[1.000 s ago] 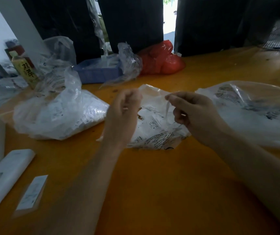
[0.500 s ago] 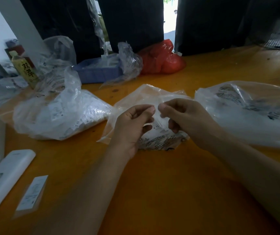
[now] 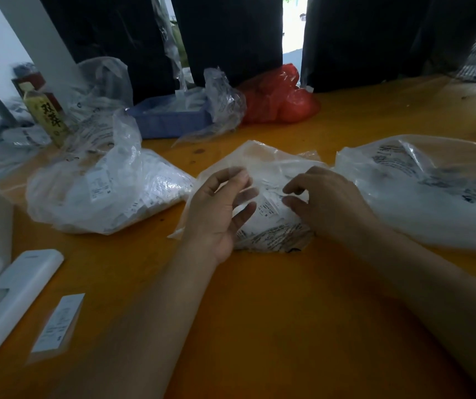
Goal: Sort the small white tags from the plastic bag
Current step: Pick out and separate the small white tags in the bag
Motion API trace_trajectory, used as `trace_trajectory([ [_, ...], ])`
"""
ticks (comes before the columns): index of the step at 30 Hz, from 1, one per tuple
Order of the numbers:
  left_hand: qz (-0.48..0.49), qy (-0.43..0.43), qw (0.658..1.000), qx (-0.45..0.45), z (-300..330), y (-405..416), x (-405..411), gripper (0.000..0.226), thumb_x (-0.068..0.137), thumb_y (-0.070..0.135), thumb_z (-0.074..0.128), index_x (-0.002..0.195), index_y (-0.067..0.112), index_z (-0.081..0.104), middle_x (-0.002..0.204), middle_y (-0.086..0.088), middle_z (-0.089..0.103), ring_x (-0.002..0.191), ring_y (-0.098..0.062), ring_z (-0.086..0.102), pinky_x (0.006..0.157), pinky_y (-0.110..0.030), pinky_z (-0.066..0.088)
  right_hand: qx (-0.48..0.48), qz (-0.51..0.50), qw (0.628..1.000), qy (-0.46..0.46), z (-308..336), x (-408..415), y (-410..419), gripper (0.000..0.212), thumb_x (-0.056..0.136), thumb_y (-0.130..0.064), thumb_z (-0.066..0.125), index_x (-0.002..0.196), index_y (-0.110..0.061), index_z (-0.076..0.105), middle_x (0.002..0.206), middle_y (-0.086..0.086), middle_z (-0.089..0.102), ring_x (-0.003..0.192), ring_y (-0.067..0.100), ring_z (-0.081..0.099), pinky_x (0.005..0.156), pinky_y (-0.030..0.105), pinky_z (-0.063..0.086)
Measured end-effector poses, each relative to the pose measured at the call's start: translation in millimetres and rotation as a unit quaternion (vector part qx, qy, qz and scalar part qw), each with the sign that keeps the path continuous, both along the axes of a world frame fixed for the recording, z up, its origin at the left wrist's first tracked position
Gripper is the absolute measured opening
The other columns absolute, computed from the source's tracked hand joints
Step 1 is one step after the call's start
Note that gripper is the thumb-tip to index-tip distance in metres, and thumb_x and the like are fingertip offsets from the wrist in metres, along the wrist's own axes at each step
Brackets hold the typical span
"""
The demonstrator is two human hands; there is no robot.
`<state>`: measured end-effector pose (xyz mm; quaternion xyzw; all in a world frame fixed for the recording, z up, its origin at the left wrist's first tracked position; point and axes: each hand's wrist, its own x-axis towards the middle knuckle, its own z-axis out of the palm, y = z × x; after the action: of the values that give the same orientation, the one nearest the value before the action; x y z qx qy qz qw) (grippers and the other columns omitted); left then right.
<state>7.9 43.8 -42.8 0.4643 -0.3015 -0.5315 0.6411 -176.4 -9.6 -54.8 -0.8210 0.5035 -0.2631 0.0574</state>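
Hands (image 3: 219, 214) have parted, apparently over the plastic bag (image 3: 271, 165).

**What I count on my table**

I see three clear plastic bags of white tags: one under my hands (image 3: 271, 168), one to my left (image 3: 110, 194), one to my right (image 3: 421, 191). One red bag (image 3: 277, 96), one blue tray (image 3: 170, 119), one bottle (image 3: 48, 116), one white remote (image 3: 12, 298) and one loose tag (image 3: 58, 323). The tags inside are too many and too blurred to count.
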Motion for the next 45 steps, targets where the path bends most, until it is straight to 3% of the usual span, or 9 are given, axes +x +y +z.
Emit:
trace_trajectory([
  [3, -0.003, -0.028, 1.000, 0.014, -1.1, 0.5, 1.0, 0.009, 0.094, 0.024, 0.078, 0.089, 0.031, 0.080, 0.097, 0.005, 0.080, 0.085, -0.010, 0.077, 0.048, -0.017, 0.048, 0.041, -0.008, 0.995, 0.086, -7.8, 6.0, -3.2, 0.053, 0.092, -0.059, 0.062, 0.137, -0.031, 0.060, 0.132, 0.001, 0.055, 0.113, 0.021, 0.057, 0.092, 0.035, 0.046],
  [6, -0.020, -0.015, 1.000, 0.004, -1.7, 0.6, 1.0, 0.008, 0.097, 0.016, 0.074, 0.095, 0.024, 0.078, 0.102, 0.000, 0.082, 0.090, -0.014, 0.079, 0.050, -0.016, 0.051, 0.027, -0.002, 0.994, 0.105, -10.3, 9.4, -3.4, 0.047, 0.093, -0.057, 0.062, 0.132, -0.030, 0.065, 0.127, 0.003, 0.055, 0.109, 0.023, 0.058, 0.092, 0.038, 0.046],
  [10, -0.029, 0.052, 0.998, -0.023, -5.2, -1.0, 0.1, 0.010, 0.097, -0.004, 0.067, 0.104, 0.002, 0.071, 0.099, -0.015, 0.081, 0.096, -0.027, 0.080, 0.068, -0.018, 0.061, 0.002, 0.005, 0.998, 0.061, -10.6, 9.6, -1.6, 0.022, 0.098, -0.038, 0.063, 0.115, -0.029, 0.074, 0.111, -0.001, 0.061, 0.092, 0.015, 0.059, 0.076, 0.028, 0.044],
  [16, -0.007, 0.055, 0.998, -0.025, -7.0, -3.7, -1.3, 0.007, 0.101, 0.007, 0.068, 0.105, 0.002, 0.070, 0.101, -0.018, 0.081, 0.096, -0.030, 0.080, 0.074, -0.024, 0.064, 0.016, -0.020, 0.993, -0.116, -5.7, 3.4, -2.1, 0.011, 0.097, -0.030, 0.066, 0.096, -0.024, 0.076, 0.087, -0.012, 0.069, 0.076, 0.001, 0.060, 0.066, 0.014, 0.044],
  [23, -0.008, 0.008, 1.000, -0.005, -5.5, 0.2, -2.5, 0.008, 0.094, 0.015, 0.076, 0.100, 0.013, 0.081, 0.096, -0.006, 0.082, 0.079, -0.015, 0.078, 0.063, -0.023, 0.061, -0.019, -0.033, 0.994, 0.105, -10.6, 5.3, -4.0, 0.031, 0.093, -0.049, 0.065, 0.115, -0.029, 0.074, 0.112, 0.001, 0.064, 0.098, 0.020, 0.060, 0.085, 0.035, 0.049],
  [30, -0.006, 0.047, 0.999, -0.024, -9.4, -3.7, -1.4, 0.011, 0.096, 0.000, 0.071, 0.106, 0.001, 0.075, 0.098, -0.015, 0.081, 0.093, -0.026, 0.081, 0.069, -0.018, 0.061, -0.034, -0.036, 0.999, -0.017, -9.8, 8.8, -2.4, 0.014, 0.096, -0.029, 0.061, 0.091, -0.023, 0.073, 0.078, -0.012, 0.060, 0.066, 0.006, 0.054, 0.058, 0.024, 0.041],
  [33, -0.006, 0.049, 0.999, -0.024, -10.4, -4.7, -0.8, 0.014, 0.096, 0.000, 0.070, 0.110, 0.001, 0.073, 0.099, -0.017, 0.081, 0.094, -0.028, 0.081, 0.071, -0.019, 0.062, -0.043, -0.027, 0.997, -0.051, -5.8, 4.6, -1.5, 0.018, 0.097, -0.041, 0.062, 0.099, -0.027, 0.072, 0.084, -0.010, 0.066, 0.074, 0.008, 0.059, 0.074, 0.033, 0.053],
  [37, 0.001, 0.041, 0.999, -0.027, -12.1, -5.2, -2.2, 0.012, 0.098, 0.005, 0.071, 0.109, 0.001, 0.073, 0.101, -0.017, 0.081, 0.097, -0.030, 0.080, 0.071, -0.020, 0.062, -0.017, -0.050, 0.985, 0.166, -4.0, 8.2, 1.5, 0.044, 0.092, -0.063, 0.057, 0.126, -0.036, 0.067, 0.122, 0.002, 0.059, 0.115, 0.025, 0.053, 0.100, 0.046, 0.039],
  [45, 0.006, 0.038, 0.999, -0.017, -10.2, -4.9, -1.7, 0.010, 0.097, 0.006, 0.071, 0.105, 0.002, 0.075, 0.098, -0.015, 0.082, 0.092, -0.027, 0.081, 0.072, -0.022, 0.063, -0.054, 0.004, 0.994, 0.099, -7.0, 16.6, 9.8, 0.017, 0.096, -0.031, 0.059, 0.098, -0.024, 0.074, 0.098, -0.004, 0.059, 0.088, 0.015, 0.054, 0.088, 0.038, 0.046],
])
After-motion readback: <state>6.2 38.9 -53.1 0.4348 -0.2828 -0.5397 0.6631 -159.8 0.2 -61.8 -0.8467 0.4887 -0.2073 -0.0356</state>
